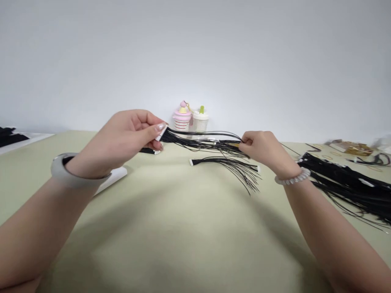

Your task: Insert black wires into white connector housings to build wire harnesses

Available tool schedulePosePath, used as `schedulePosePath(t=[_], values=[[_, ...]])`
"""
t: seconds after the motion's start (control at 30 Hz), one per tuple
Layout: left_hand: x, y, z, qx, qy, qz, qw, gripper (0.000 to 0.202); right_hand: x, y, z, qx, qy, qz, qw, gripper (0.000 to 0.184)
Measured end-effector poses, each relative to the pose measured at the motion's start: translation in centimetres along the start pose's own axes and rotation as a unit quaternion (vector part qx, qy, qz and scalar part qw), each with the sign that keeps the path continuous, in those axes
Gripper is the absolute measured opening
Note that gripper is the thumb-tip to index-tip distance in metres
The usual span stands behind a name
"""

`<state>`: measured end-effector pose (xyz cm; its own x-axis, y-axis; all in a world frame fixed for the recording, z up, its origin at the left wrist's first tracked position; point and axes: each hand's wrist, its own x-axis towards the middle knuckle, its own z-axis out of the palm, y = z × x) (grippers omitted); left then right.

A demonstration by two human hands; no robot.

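My left hand (128, 136) pinches the white connector end of a bundle of thin black wires (201, 140) held above the pale green table (171, 228). My right hand (262, 148) is closed around the other end of the same bundle, so the wires stretch between both hands. A second wire bundle (229, 165) with white connectors lies on the table just below, its loose strands fanning to the right. A grey bangle sits on my left wrist and a clear coil band on my right.
A large pile of similar black wire bundles (348, 183) lies at the right. Two small toy cups (191, 118), pink and white, stand by the wall. A white object (113, 177) lies under my left wrist. Yellow rubber bands and a gold packet (351, 148) sit at far right.
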<state>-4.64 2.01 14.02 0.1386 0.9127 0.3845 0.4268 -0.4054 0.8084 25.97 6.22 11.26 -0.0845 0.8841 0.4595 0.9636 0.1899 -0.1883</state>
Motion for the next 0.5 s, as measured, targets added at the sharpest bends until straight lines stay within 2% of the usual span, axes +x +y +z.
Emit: schedulePosePath(t=[0.07,0.17,0.23,0.37,0.5], values=[[0.4,-0.4,-0.4,-0.023,0.005,-0.007,1.000,0.023,0.7,1.7,0.4,0.021,0.010,0.029,0.999,0.014],[1.3,-1.2,-0.4,-0.035,-0.017,-0.036,0.999,0.024,1.4,3.4,0.8,0.029,0.022,0.040,0.999,0.016],[2.0,-1.9,-0.2,-0.052,-0.024,-0.054,0.997,0.023,1.6,4.0,0.9,0.009,0.063,0.038,0.997,0.015],[3.1,-3.1,0.1,-0.085,-0.017,-0.083,0.993,0.021,2.0,4.4,1.1,-0.075,0.183,0.000,0.980,0.017],[3.5,-3.3,-0.3,-0.101,-0.012,-0.102,0.990,0.021,2.1,4.2,1.2,-0.129,0.228,-0.021,0.965,0.020]])
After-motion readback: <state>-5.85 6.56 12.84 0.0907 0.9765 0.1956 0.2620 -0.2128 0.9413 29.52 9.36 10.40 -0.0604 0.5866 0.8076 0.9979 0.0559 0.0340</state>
